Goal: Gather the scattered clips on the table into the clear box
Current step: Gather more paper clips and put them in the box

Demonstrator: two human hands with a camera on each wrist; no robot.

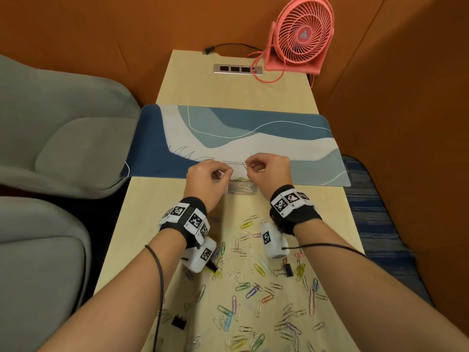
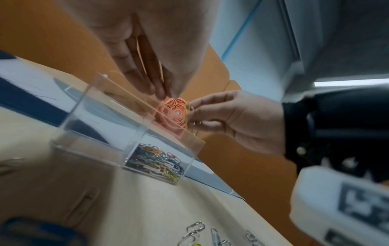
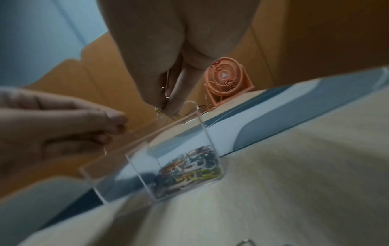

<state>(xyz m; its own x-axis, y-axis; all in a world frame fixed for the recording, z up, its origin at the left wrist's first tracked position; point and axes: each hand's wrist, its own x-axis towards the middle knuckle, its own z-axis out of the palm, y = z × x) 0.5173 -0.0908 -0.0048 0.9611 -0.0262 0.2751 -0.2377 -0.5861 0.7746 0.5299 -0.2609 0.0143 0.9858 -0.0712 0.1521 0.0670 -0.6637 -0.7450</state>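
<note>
The clear box (image 1: 241, 190) stands at the near edge of the desk mat, and one compartment holds a pile of coloured paper clips (image 2: 155, 161). My left hand (image 1: 224, 172) is at the box's left side with its fingertips (image 2: 162, 93) brought together on the upper rim. My right hand (image 1: 251, 165) hovers over the box opening and pinches a few paper clips (image 2: 190, 109), one of them yellow. Many coloured and silver clips (image 1: 253, 288) lie scattered on the table under my forearms. Among them is a black binder clip (image 1: 179, 322).
A blue and white desk mat (image 1: 253, 138) lies across the table beyond the box. A pink fan (image 1: 302, 34) and a socket strip (image 1: 237, 69) sit at the far end. Grey seat cushions (image 1: 50, 123) flank the table on the left. Orange walls enclose the booth.
</note>
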